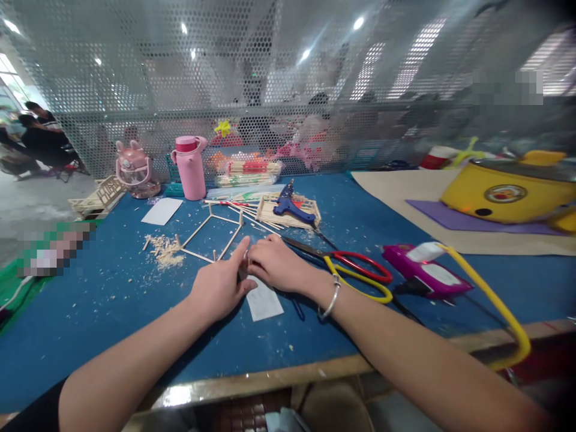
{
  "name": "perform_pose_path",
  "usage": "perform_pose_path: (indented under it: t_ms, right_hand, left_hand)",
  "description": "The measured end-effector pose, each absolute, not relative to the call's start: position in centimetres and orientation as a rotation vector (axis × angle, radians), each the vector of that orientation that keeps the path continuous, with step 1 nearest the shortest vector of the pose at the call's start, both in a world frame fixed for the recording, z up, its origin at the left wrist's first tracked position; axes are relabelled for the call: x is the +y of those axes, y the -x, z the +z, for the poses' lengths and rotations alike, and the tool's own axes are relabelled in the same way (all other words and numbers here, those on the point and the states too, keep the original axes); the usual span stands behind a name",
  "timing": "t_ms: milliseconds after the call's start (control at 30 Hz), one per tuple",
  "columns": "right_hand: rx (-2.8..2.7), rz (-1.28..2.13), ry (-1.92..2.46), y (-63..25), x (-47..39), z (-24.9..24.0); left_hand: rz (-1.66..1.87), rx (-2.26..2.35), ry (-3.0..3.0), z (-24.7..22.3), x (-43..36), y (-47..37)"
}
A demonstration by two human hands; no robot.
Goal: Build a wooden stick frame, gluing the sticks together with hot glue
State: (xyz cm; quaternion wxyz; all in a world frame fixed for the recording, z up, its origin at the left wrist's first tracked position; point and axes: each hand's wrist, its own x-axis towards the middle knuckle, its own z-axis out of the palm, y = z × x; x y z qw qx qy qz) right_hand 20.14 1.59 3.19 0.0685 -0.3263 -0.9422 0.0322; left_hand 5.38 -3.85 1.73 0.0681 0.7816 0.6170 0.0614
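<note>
Stick frame (196, 232), partly built, on the blue tabletop (103, 312) just beyond my left hand (220, 285): the outline appears joined, short uprights stand at its corners, and nothing bridges their tops. Loose sticks (258, 223) lie unattached behind it. My right hand (281, 264) meets the left above a paper slip (265, 303), fingers bunched; whether either pinches anything I cannot tell.

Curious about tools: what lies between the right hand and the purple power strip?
In the head view, scissors with red and yellow handles lie between the right hand and the power strip.
</note>
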Motion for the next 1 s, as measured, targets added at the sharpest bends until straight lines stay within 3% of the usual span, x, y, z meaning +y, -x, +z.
perform_pose_path:
  t_ms: [300, 1000]
  right_hand:
    - [-2.758, 0.145, 1.123, -20.4, 1.8, 2.9]
    - [-2.858, 0.134, 0.986, -20.5, 1.4, 3.0]
  left_hand:
    - [0.081, 1.862, -2.506, 1.1, -4.2, -5.7]
    - [0.147, 1.827, -2.351, 1.8, -3.7, -5.5]
